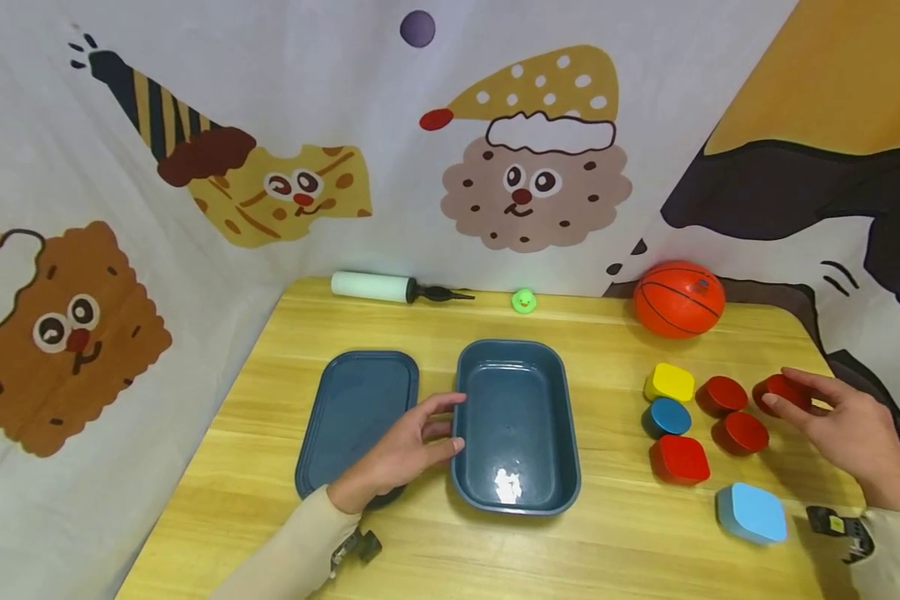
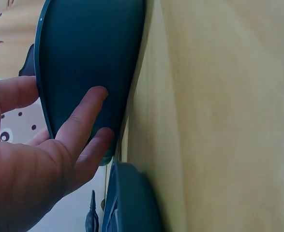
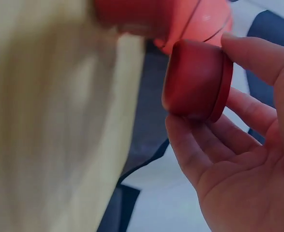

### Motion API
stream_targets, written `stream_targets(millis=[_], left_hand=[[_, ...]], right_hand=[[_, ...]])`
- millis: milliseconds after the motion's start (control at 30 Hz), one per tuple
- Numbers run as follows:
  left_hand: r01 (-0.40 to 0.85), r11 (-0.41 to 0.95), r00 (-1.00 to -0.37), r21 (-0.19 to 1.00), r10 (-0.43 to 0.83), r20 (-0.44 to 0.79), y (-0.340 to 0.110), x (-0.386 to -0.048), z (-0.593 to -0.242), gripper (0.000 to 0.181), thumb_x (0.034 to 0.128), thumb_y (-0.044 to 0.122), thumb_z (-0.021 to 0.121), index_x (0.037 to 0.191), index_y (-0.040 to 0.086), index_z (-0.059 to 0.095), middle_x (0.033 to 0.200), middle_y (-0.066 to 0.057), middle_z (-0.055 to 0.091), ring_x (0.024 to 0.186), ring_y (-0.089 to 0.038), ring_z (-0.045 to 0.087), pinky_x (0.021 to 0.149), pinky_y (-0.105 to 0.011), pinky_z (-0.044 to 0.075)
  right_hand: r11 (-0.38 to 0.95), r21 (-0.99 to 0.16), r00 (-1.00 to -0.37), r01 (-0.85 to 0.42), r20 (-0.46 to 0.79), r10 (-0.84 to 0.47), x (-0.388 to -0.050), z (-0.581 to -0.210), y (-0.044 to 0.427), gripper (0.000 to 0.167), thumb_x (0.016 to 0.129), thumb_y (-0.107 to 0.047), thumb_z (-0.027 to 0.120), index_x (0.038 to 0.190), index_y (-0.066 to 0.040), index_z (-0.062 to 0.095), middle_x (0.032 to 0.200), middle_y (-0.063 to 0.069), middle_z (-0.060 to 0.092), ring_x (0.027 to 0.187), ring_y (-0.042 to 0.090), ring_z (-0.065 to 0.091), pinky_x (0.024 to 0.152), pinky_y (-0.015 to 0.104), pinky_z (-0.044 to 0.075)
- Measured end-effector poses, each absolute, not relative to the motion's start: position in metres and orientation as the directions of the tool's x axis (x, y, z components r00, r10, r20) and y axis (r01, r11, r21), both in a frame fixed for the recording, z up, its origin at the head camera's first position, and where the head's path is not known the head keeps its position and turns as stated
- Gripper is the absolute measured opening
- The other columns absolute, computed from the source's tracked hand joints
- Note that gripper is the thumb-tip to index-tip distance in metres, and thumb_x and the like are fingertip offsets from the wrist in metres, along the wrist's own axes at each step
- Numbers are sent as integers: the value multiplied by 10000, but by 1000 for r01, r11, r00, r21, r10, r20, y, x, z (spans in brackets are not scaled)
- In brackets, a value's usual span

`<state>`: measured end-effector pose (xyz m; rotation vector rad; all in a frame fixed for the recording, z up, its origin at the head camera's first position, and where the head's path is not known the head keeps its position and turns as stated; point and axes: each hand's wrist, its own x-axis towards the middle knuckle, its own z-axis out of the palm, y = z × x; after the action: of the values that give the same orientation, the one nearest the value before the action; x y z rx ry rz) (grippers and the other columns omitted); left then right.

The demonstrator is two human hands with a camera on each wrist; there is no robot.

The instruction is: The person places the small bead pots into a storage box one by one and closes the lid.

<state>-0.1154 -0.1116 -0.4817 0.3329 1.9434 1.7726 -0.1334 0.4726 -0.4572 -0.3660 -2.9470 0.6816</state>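
Observation:
A dark blue rectangular bin (image 1: 513,504) sits mid-table. My left hand (image 1: 412,446) touches its left side, fingers spread; the left wrist view shows fingertips (image 2: 96,96) against its outer wall (image 2: 91,43) and one digit at the rim. A matching flat lid (image 1: 367,387) lies left of the bin, partly behind that hand. On the right, my right hand (image 1: 851,421) grips a small red lidded container (image 3: 195,82) between thumb and fingers. Beside it stand two red round containers (image 1: 722,395) (image 1: 742,433), with a blue round one (image 1: 667,418) farther left.
Near the right hand are a yellow container (image 1: 671,382), a red square one (image 1: 680,460) and a light blue one (image 1: 752,513). Along the back edge lie a hand pump (image 1: 375,287), a green toy duck (image 1: 523,301) and an orange basketball (image 1: 678,300). A printed cloth hangs behind.

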Motion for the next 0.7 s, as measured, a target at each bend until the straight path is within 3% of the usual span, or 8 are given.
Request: stream_targets(millis=[67,133,467,633,700], left_hand=[[-132,135,-853,982,489,-181,-113,-116,-482,679,1014,84,712,1617,112,402,1656,-194,375,1421,-437,527,974,-384,621],[-125,143,-854,982,489,-180,-113,-117,-481,677,1013,90,716,1615,117,408,1657,-189,377,1426,-439,520,973,-384,621],[-120,157,-854,980,487,-183,-111,-119,-477,661,1014,90,710,1606,108,418,1650,-203,382,1439,-440,513,992,-381,612],[-135,152,-853,979,484,-193,-110,-119,-477,636,1024,67,684,1602,104,423,1652,-208,376,1443,-443,508,990,-387,615],[-140,150,-853,979,483,-196,-110,-120,-477,634,1025,56,678,1603,105,422,1653,-207,375,1446,-443,507,992,-389,614]], right_hand=[[871,-455,-969,183,66,238,-133,-451,465,715,1007,-377,744,1486,97,507,1373,420,513,1144,592,527,551,142,496],[873,-465,-973,145,95,212,-132,-445,456,689,1003,-360,753,1471,94,531,1374,407,526,1137,584,532,538,45,364],[870,-491,-980,-40,191,62,-128,-418,410,623,948,-297,826,1421,49,613,1385,361,576,1165,528,525,664,-60,299],[849,-505,-968,-155,248,-29,-129,-408,385,597,891,-285,884,1375,-5,675,1365,279,640,1120,350,557,738,-81,320],[835,-504,-956,-218,283,-79,-131,-406,373,571,863,-265,909,1342,-30,706,1337,235,674,1095,193,577,764,-77,349]])
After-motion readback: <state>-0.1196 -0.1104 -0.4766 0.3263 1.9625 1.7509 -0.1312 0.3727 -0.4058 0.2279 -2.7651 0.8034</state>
